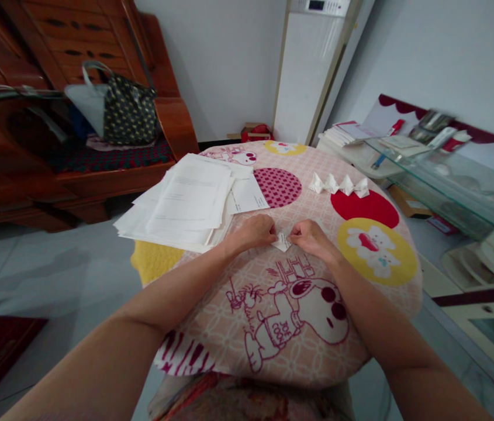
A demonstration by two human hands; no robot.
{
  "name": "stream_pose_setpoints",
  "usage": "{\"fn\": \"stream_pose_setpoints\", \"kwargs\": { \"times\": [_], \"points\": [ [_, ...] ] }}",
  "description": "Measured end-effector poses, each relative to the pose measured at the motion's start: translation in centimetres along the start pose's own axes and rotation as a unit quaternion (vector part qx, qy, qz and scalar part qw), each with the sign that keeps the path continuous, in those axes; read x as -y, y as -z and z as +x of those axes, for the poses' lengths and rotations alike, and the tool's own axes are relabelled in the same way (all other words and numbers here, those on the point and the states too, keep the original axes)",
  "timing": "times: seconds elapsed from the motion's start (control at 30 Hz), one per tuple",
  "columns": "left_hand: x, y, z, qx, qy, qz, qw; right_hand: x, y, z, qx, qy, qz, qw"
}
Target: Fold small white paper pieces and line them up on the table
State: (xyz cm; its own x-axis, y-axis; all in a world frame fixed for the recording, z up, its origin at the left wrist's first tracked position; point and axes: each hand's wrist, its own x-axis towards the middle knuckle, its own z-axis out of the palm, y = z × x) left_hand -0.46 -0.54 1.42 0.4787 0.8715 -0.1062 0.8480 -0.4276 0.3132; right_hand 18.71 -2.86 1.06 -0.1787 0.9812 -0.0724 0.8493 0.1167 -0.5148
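Between my two hands is a small piece of folded paper [282, 242], white with printed marks, its lower end pointed toward me. My left hand [257, 230] pinches its left side, and my right hand [309, 236] pinches its right side. Both hands rest low over the patterned tablecloth [211, 292]. Farther back to the right, several folded paper pieces [338, 185] stand in a row. Left of my hands lies a loose stack of printed paper sheets [189, 199].
Right of the round table is a glass-topped cabinet [448, 169] with papers and containers. A wooden bench [115, 171] at the left carries a dark patterned bag [128, 111]. Behind the table stand a tall white appliance [306, 76] and a red item [258, 132] on the floor.
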Motion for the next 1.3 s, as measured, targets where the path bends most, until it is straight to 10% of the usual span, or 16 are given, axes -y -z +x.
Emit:
{"fn": "stream_pose_setpoints", "kwargs": {
  "times": [0.4,0.67,1.17,1.3],
  "points": [
    [0.3,-0.3,0.6,0.007,0.021,-0.253,0.967,-1.2,0.2,-0.4,0.005,0.016,0.156,0.988],
    [0.9,0.4,0.0,-0.015,-0.026,-0.475,0.880,-1.7,1.3,-0.8,0.046,0.012,0.447,0.893],
    [0.7,0.1,-0.2,-0.061,-0.060,-0.473,0.877,-0.7,0.9,-1.1,0.019,0.007,0.445,0.895],
    [0.6,0.0,0.0,-0.018,-0.051,-0.551,0.833,0.0,0.9,-1.5,-0.003,0.019,0.462,0.887]
  ]
}}
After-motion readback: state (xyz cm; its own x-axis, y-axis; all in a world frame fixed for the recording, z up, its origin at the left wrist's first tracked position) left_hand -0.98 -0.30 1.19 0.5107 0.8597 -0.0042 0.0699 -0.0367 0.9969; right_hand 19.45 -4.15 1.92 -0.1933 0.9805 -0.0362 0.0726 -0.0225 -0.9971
